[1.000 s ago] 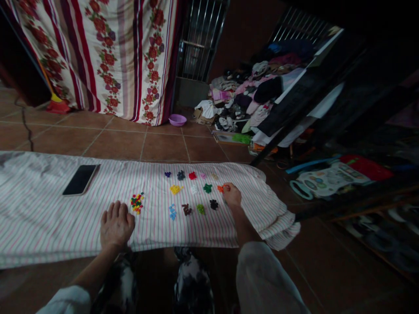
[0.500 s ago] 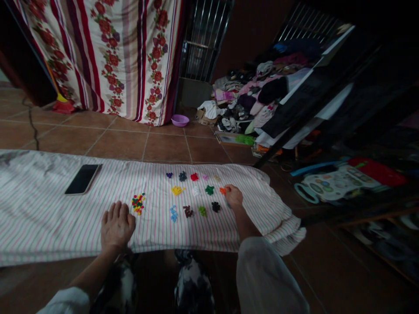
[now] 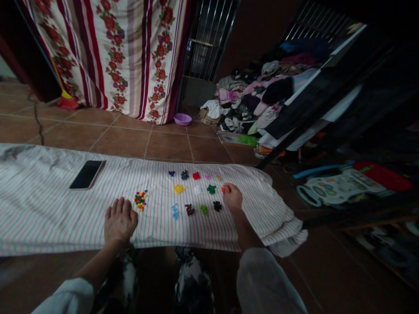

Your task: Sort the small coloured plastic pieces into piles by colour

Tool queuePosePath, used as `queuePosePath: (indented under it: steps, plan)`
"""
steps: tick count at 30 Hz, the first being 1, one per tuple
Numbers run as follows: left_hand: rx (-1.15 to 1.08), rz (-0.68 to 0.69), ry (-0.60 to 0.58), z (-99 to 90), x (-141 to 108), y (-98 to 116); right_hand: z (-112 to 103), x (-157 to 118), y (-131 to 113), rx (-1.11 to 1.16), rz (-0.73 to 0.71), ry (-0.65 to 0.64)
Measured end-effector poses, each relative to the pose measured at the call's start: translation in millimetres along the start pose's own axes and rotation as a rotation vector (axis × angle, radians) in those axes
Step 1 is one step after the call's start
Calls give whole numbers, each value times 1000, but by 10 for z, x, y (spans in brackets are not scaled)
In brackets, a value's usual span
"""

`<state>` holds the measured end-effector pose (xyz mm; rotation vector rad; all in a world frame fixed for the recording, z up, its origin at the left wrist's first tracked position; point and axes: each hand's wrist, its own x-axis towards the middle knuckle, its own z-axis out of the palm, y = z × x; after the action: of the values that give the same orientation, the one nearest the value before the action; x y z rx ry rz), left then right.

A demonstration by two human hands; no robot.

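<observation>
My left hand (image 3: 120, 221) lies flat on the striped cloth (image 3: 157, 231), palm down, just left of a mixed heap of red, yellow and green pieces (image 3: 140, 201). At the right, my right hand (image 3: 233, 196) has its fingers pinched at the orange pieces (image 3: 223, 190), which it partly covers; what is between the fingertips is too small to tell. Small single-colour heaps stand in rows between the hands, among them yellow (image 3: 179, 188), dark green (image 3: 211, 189), red (image 3: 196, 175), brown (image 3: 189, 209), light blue (image 3: 175, 211) and black (image 3: 217, 206).
A phone (image 3: 87, 175) lies on the cloth at the left. Beyond it are a floral curtain (image 3: 137, 61), a purple basin (image 3: 182, 119) and a pile of clothes (image 3: 255, 96). A colourful toy board (image 3: 343, 185) is at the right.
The whole view has shifted slightly. My right hand now covers more of the orange pieces; my left hand stays flat beside the mixed heap.
</observation>
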<state>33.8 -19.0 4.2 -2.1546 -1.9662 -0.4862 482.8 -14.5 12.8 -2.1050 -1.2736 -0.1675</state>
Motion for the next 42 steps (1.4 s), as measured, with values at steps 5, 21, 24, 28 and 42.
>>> queuePosePath:
  steps: [5,21,24,28,42]
  plan:
    - [-3,-5,4,25,1,-4,104,-83,-351,137,-153,59]
    - [-51,-20,19,79,-3,-20,622,-1075,-2041,452,-461,-418]
    - [-64,-22,23,88,-4,-20,715,-1214,-2251,393,-453,-521]
    - [-86,-28,20,90,-2,-23,822,-1276,-2468,329,-420,-569]
    - [-78,-31,22,89,-10,-22,1008,-1302,-2627,241,-296,-499]
